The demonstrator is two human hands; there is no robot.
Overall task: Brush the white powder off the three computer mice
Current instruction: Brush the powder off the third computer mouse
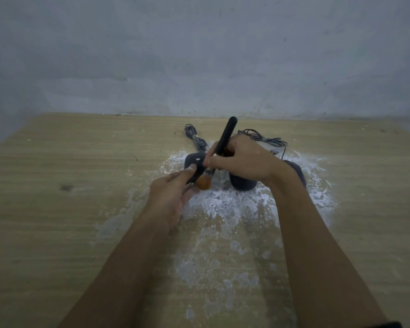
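Note:
Three dark computer mice lie on a wooden table amid white powder. My left hand grips the left mouse from its near side, thumb on top. My right hand holds a black-handled brush upright, and its orange bristles touch the near right side of that left mouse. The middle mouse sits just under my right hand, partly hidden. Behind my right wrist the right mouse shows only as a dark edge.
The wooden table ends at a grey wall behind. Two bundled dark cables, one behind the left mouse and one at the back right, lie near the wall. Powder spreads toward the near edge between my forearms.

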